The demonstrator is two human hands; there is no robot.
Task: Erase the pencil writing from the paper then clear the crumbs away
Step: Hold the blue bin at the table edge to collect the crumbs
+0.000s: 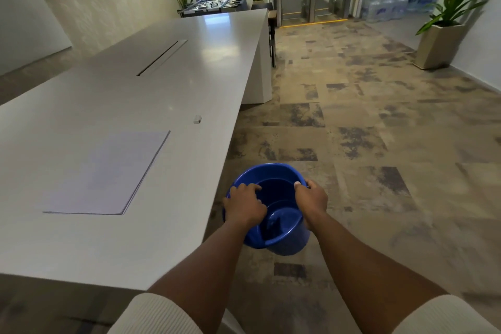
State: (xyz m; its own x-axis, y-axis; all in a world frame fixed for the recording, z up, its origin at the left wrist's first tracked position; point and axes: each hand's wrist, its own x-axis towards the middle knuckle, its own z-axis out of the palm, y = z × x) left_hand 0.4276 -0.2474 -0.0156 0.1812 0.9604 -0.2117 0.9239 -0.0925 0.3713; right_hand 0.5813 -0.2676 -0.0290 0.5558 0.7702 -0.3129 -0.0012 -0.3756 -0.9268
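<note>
A blue plastic bucket [273,187] hangs over the floor just off the table's right edge, tilted toward me. My left hand [244,205] grips its left rim and my right hand [310,199] grips its right rim. A white sheet of paper [108,173] lies flat on the long white table [162,68], to the left of the bucket; no writing or crumbs can be made out on it from here. A small white eraser [197,119] rests on the table beyond the paper's far right corner.
A cable slot [160,58] runs along the table's middle. Patterned carpet floor [366,130] stretches to the right. A potted plant [444,35] stands by the right wall; turnstiles, stacked water bottles and a foosball table are far back.
</note>
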